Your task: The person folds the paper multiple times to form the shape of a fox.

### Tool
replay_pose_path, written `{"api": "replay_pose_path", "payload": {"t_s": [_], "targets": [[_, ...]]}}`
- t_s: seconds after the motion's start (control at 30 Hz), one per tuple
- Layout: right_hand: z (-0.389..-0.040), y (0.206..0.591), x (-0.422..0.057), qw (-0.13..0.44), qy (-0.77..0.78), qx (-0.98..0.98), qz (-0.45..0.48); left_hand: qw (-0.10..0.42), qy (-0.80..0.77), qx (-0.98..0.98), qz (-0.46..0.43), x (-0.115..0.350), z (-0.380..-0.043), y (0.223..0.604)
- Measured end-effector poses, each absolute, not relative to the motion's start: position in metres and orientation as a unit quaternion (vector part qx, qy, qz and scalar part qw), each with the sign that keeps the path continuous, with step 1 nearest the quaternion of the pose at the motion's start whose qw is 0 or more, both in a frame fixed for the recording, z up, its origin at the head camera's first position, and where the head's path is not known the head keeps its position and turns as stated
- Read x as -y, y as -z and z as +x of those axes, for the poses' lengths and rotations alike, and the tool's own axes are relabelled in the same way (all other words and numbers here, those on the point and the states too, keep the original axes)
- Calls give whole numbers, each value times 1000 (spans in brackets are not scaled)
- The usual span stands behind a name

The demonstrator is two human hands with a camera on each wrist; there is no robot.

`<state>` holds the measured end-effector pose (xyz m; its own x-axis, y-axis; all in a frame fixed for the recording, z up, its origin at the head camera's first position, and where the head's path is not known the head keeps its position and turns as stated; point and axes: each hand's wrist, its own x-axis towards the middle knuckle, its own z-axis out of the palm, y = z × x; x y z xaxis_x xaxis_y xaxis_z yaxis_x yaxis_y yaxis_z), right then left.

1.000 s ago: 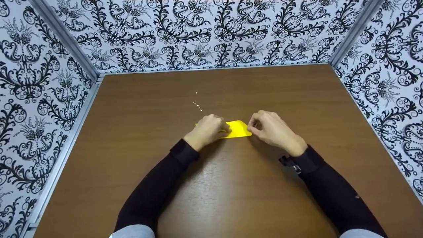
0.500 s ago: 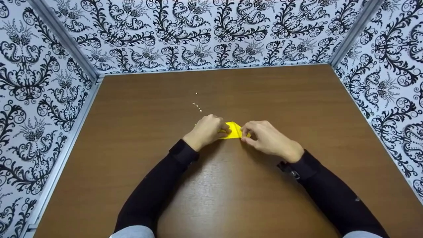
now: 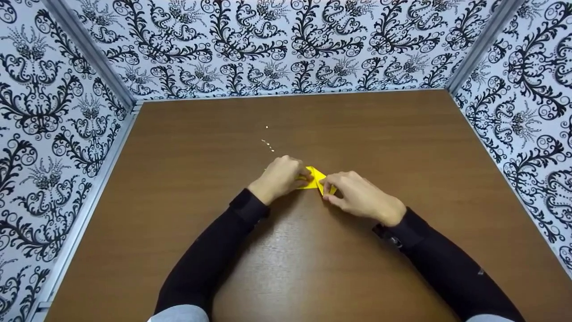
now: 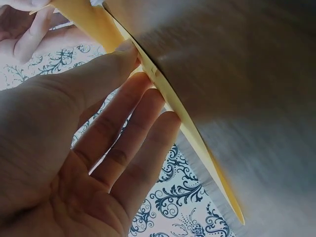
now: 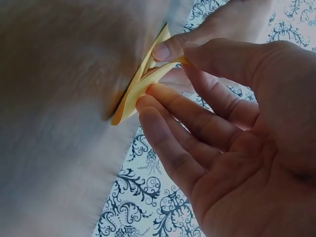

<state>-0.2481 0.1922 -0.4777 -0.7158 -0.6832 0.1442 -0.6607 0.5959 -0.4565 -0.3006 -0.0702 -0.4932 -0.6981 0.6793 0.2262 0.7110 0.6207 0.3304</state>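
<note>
"Hands both on the yellow paper [image 3: 316, 174]: my left hand [image 3: 279, 180] presses it down onto the table [image 3: 201, 147], fingertips [image 4: 170, 121] resting along it, fingers fairly straight, while my right hand [image 3: 359, 195] pinches the free end between thumb and finger!"

"What's just changed?"

"That right hand is swinging left and in toward me, and the end it carries comes up and over with it. Less flat yellow shows between my hands than a second ago; a crease cuts across there instead. My left hand stays put."

"So where does that leave the fold?"

"Under way, I'd say, but not finished. From my right wrist I see the flap [image 5: 159, 72] standing off the layer beneath, a narrow V between them, so that end isn't pressed flat."

"And the paper, exactly?"

"Around the middle of the table, between my two hands and partly hidden under the left one, with a few white specks [image 3: 268, 144] just beyond that hand. Steady pinning matters, I reckon: a slip on the left could set the crease crooked."
</note>
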Motion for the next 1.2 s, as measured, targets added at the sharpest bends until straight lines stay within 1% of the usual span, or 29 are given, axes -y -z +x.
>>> {"api": "replay_pose_path", "payload": {"t_s": [0.3,0.63,0.83,1.2], "targets": [[-246,483,-189,9,226,-889,-399,16,230,900,-371,72,-301,492],[-244,487,-186,-11,207,-891,-405,26,217,899,-379,73,-302,493],[-244,488,-186,-2,203,-895,-398,37,207,899,-384,76,-304,493],[-246,490,-187,4,208,-895,-395,51,149,899,-409,69,-297,488]]}}
